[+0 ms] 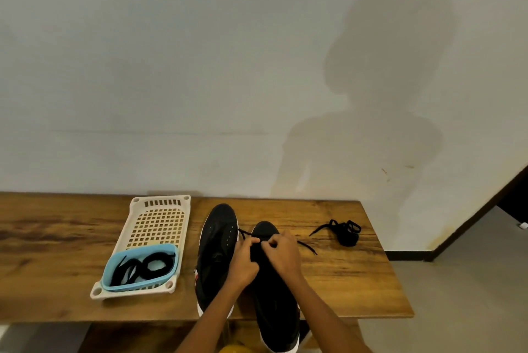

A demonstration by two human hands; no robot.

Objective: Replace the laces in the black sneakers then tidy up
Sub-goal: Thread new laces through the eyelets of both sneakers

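Fingers [254, 241] of the left hand [243, 262] curl around a black lace [246, 234] at the front of the right-hand black sneaker [274, 295], and the right hand [285, 252] pinches the same lace just beside them, its other end [308, 247] trailing off to the right across the wooden surface [57, 281]. No brand mark or writing can be read on either shoe (only a small red-and-white patch on the left one's side). Both sneakers lie lengthwise, toes pointing away toward the wall, heels hanging over the near edge; the left sneaker [218, 249] sits just beside its mate, reaching further back. To the left, a cream perforated tray [160, 224] carries a light blue basket [114, 275] at its near end, and coiled black laces [143, 265] lie inside it. A loose bundle of black lace [344, 232] rests well apart to the right.
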